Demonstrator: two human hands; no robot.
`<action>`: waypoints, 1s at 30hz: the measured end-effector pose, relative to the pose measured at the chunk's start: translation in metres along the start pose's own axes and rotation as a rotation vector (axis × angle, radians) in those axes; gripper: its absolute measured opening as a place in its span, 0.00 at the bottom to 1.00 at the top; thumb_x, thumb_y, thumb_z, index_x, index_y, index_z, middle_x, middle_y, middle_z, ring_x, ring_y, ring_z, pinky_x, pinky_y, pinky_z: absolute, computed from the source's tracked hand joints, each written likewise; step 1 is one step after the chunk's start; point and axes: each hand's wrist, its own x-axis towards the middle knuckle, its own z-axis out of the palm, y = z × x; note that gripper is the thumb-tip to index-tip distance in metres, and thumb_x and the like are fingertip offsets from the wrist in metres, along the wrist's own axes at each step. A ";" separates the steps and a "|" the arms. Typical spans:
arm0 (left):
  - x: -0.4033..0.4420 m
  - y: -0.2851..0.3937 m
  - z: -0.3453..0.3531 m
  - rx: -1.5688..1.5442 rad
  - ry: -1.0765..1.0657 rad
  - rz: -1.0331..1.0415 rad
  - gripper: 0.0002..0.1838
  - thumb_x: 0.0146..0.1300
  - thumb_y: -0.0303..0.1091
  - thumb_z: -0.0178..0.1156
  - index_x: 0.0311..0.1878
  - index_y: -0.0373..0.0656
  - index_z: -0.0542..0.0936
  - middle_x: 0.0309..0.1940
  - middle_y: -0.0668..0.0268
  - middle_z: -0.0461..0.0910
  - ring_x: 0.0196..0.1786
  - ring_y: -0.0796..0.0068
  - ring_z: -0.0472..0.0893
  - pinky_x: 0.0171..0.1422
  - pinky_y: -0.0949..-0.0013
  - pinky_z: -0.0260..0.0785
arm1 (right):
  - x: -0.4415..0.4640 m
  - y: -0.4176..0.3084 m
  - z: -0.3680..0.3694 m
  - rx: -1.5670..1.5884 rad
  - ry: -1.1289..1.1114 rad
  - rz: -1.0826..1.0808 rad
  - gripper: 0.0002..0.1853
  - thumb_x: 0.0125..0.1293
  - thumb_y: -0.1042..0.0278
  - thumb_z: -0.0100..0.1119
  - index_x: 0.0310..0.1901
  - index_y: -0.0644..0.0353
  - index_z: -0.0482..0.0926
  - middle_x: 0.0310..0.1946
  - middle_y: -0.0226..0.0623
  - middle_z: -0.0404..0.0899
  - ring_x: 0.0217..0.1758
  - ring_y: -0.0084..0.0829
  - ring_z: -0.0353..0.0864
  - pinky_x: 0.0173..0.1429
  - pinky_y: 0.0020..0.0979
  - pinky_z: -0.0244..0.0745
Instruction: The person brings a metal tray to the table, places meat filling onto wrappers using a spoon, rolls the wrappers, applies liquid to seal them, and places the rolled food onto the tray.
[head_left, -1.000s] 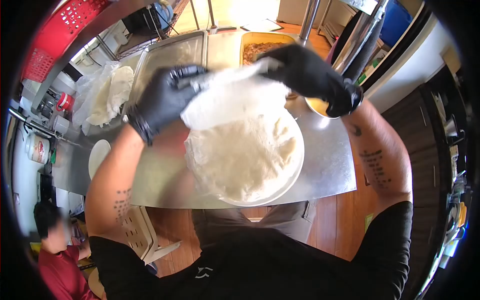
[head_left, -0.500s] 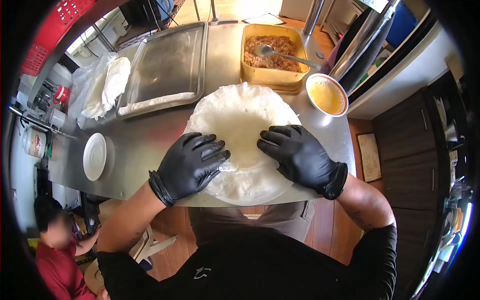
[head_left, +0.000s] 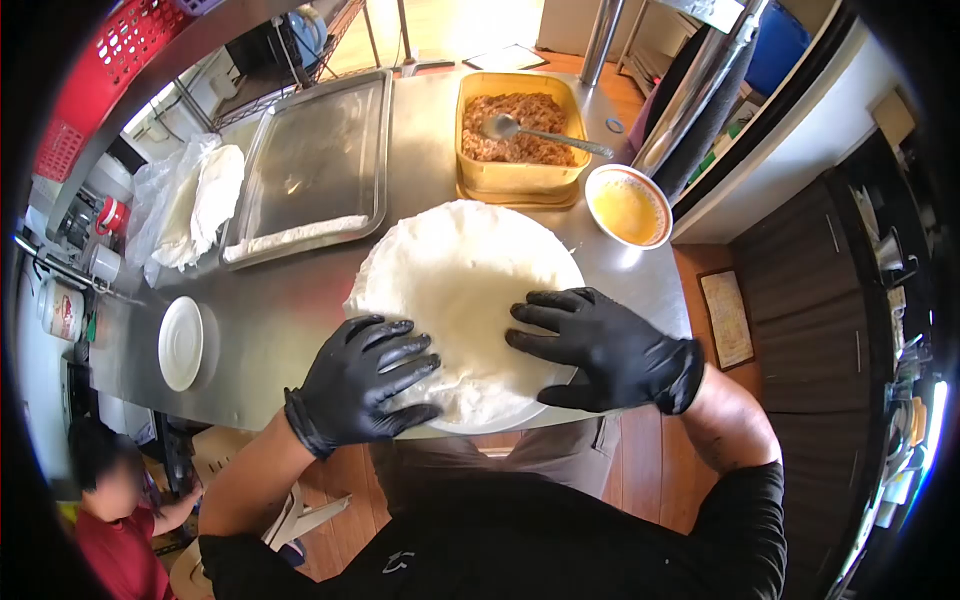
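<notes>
Clock positions are taken from the stack of thin pale sheets (head_left: pixel 460 325), with twelve away from the wearer. The stack lies on a white plate (head_left: pixel 500 423) at the near edge of the metal table (head_left: pixel 270 350). Left hand (head_left: pixel 375 385), in a black glove, is open at eight o'clock, fingers spread on the sheets' margin. Right hand (head_left: pixel 600 350), likewise gloved, is open near four o'clock, its fingertips over the sheets. Toward half past twelve stands a yellow container (head_left: pixel 515 178) of brown filling (head_left: pixel 515 105), with a spoon (head_left: pixel 560 140) resting in it. A bowl (head_left: pixel 630 212) of yellow liquid sits at two. At half past ten lies a metal tray (head_left: pixel 320 150), one pale roll (head_left: pixel 300 237) along its near side. A small plate (head_left: pixel 180 343) is at nine. Labelling: a tub (head_left: pixel 64 308) farther out at nine bears a red-marked label, too small to read; the shirt (head_left: pixel 450 545), toward six, carries a pale emblem (head_left: pixel 398 560), wording not discernible. A person (head_left: pixel 118 550) in red is at eight.
</notes>
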 end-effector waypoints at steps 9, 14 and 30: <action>0.111 -0.080 -0.023 -0.089 0.274 -0.161 0.30 0.59 0.32 0.76 0.65 0.41 0.80 0.61 0.54 0.80 0.63 0.57 0.81 0.70 0.60 0.72 | 0.104 0.137 -0.076 -0.502 0.186 0.291 0.15 0.62 0.67 0.66 0.51 0.55 0.88 0.37 0.48 0.87 0.42 0.49 0.87 0.47 0.45 0.81; 0.162 -0.133 -0.005 0.023 0.221 -0.037 0.22 0.57 0.36 0.77 0.55 0.43 0.85 0.60 0.53 0.80 0.61 0.52 0.80 0.68 0.56 0.74 | 0.120 0.168 -0.068 -0.584 0.078 0.289 0.13 0.60 0.69 0.63 0.47 0.54 0.88 0.35 0.43 0.87 0.40 0.49 0.87 0.44 0.46 0.82; 0.169 -0.136 0.004 -0.173 0.169 -0.059 0.09 0.57 0.28 0.74 0.40 0.38 0.88 0.44 0.55 0.83 0.48 0.55 0.84 0.55 0.60 0.77 | 0.129 0.171 -0.073 -0.614 0.040 0.323 0.08 0.60 0.74 0.59 0.36 0.56 0.87 0.31 0.46 0.86 0.37 0.44 0.88 0.41 0.42 0.84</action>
